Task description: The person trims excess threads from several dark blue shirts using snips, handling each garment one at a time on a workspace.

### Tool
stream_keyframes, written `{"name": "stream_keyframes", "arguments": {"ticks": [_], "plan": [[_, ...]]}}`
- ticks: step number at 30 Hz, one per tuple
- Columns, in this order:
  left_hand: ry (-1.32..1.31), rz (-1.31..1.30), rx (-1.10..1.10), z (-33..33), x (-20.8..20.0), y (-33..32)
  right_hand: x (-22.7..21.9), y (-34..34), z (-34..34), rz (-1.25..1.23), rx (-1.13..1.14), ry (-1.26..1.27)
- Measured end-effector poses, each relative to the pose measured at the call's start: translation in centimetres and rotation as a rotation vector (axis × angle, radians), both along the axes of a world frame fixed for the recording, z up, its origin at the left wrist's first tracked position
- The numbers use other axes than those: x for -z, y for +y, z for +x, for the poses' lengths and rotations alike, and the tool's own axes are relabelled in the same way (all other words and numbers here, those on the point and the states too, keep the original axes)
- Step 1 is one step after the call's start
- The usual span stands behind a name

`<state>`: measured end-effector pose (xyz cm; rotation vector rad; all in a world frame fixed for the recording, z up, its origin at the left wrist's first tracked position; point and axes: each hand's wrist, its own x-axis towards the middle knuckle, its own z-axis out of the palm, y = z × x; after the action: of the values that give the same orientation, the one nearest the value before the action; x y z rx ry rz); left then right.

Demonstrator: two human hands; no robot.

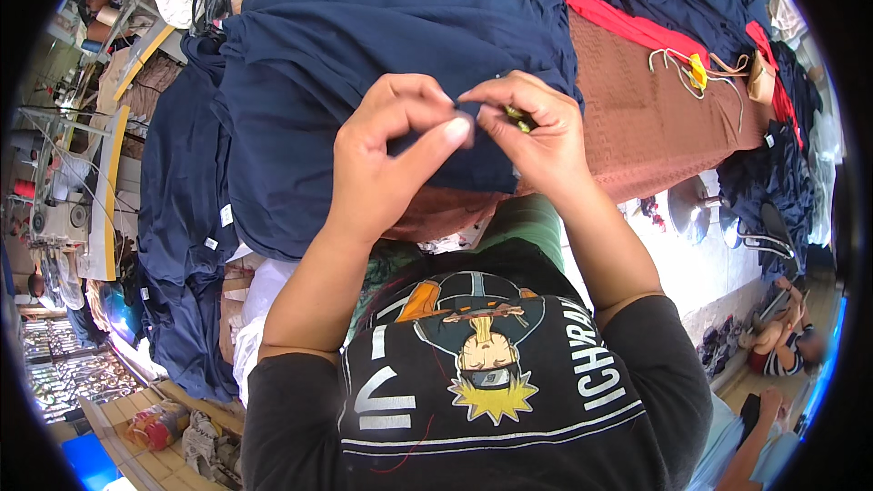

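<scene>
My two hands meet over a large pile of navy blue cloth (364, 36) on the table. The thumb and fingers of my left hand (377, 141) are brought together at a tiny dark bit, too small and blurred to name. Closed fingers of my right hand (550, 132) hold a small yellow-and-black tool (518, 118), mostly hidden in the palm. My right index fingertip reaches to the left fingertips, near the dark bit. Below both hands, the navy cloth hangs over the table's near edge.
A brown patterned cloth (637, 109) covers the table at right, with red fabric (605, 14), a yellow item with cords (697, 73) and more navy cloth beyond. Sewing machines (68, 216) stand at left. A fan (688, 205) stands at right; another person (787, 350) sits at lower right.
</scene>
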<state>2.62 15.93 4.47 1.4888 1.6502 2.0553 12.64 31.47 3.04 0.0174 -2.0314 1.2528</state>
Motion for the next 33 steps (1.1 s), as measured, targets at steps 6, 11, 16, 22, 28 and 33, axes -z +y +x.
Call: {"name": "stream_keyframes", "arguments": {"ticks": [6,11,16,22,28,33], "plan": [[-0.122,0.214,0.147,-1.5,-3.8,-3.0,0.7,0.8,0.0,-0.061,0.158,0.249],[-0.13,-0.454,-0.213,-3.5,-1.0,-2.3,0.7,0.5,0.1,-0.018,0.205,0.325],[-0.1,-0.398,-0.007,-1.3,-0.8,-0.6,1.3,0.8,0.6,0.017,0.231,0.326],[-0.331,-0.484,-0.08,-0.6,-0.1,-1.2,2.7,1.6,1.0,0.047,0.294,0.315],[-0.371,-0.143,0.041,0.2,1.0,-0.2,2.6,2.2,1.3,0.196,0.196,0.123],[-0.306,-0.186,0.007,0.2,1.7,-0.2,0.3,0.8,1.7,-0.093,0.115,-0.053]]}}
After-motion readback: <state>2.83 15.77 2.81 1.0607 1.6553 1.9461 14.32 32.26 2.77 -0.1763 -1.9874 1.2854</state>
